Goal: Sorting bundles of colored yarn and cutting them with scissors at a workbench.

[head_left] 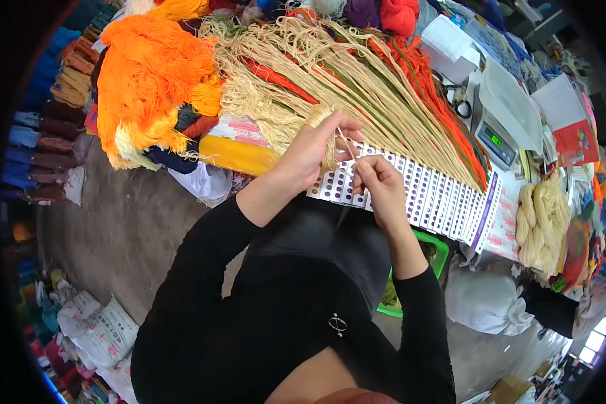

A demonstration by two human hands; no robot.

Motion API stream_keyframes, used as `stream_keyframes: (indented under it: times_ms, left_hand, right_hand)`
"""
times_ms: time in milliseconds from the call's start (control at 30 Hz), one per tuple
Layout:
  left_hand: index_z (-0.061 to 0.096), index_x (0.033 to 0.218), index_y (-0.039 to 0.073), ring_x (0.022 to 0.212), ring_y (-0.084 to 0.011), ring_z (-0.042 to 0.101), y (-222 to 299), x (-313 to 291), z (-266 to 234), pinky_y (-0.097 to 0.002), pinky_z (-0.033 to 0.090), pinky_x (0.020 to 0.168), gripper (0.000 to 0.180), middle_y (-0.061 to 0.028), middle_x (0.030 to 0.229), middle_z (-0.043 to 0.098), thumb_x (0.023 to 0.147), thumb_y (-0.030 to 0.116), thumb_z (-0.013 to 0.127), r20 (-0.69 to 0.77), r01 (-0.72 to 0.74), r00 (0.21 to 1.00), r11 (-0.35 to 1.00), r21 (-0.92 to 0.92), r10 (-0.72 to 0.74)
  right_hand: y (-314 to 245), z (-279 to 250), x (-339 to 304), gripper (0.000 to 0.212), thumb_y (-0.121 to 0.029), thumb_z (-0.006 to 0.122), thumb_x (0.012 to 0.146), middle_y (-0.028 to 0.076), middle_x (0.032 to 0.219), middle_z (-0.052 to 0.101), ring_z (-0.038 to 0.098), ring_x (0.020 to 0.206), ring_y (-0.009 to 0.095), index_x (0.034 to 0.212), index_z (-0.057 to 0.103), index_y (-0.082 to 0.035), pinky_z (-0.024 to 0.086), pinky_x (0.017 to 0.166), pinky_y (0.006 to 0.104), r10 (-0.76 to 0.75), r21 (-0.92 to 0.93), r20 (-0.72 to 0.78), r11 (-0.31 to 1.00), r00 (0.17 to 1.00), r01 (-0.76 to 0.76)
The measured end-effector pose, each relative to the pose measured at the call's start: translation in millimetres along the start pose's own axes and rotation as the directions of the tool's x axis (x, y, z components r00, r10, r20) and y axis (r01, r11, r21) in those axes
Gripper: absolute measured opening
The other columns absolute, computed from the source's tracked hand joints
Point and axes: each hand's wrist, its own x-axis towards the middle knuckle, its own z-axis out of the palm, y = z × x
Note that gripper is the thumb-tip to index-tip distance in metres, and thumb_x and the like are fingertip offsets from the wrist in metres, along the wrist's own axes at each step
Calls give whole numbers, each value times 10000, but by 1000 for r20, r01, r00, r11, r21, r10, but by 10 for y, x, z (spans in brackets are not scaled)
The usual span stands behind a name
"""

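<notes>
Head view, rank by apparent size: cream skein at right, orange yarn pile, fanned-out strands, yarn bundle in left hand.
1. Fanned-out strands
2. Orange yarn pile
3. Cream skein
4. Yarn bundle in the left hand, visible part only; fingers hide some.

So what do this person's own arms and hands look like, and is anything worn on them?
The left sleeve and right sleeve are both black, with no pattern that I can make out, and end partway down the forearms. The left hand and right hand are ungloved. No watch shows; a thin ring would be hard to make out.
</notes>
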Motion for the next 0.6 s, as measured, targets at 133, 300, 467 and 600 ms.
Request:
stream_keyframes:
  times_ms: [133, 300, 467, 600]
  left_hand:
    - [557, 1020, 20, 735, -122, 581, 33, -48, 1, -271, 505, 689, 356, -65, 876, 576, 948, 323, 386, 5, 4, 1000, 999, 35, -4]
    - [555, 958, 14, 596, -100, 536, -16, -23, 90, -233, 457, 524, 371, -49, 775, 540, 947, 341, 380, -81, -19, 997, 1000, 13, 20]
    - [534, 834, 112, 427, -52, 326, 319, 151, -767, -203, 310, 412, 205, 57, 610, 451, 903, 296, 476, 258, 303, 930, 945, -127, -263]
    - [521, 1045, 51, 471, -47, 380, 1368, 178, -1663, -204, 395, 480, 212, 51, 621, 425, 837, 67, 485, -418, -330, 864, 943, -45, 282]
  right_hand:
    - [38, 16, 10, 197, -189, 444, 937, 30, 678, 536, 531, 593, 100, 853, 503, -21, 432, 565, 203, -76, 90, -61, 993, 995, 81]
    - [34, -13, -26, 198, -191, 444, 937, 40, 730, 566, 537, 679, 100, 841, 500, -26, 430, 645, 211, -138, 5, -83, 990, 987, 139]
    - [-299, -750, -95, 250, -231, 528, 873, 71, 1070, 578, 522, 955, 177, 1041, 572, -49, 389, 886, 324, -206, 538, -192, 796, 960, 279]
    - [-700, -2530, -584, 100, -117, 528, 864, 65, 814, 530, 495, 741, 142, 858, 535, -17, 421, 687, 263, -437, 581, -351, 592, 828, 559]
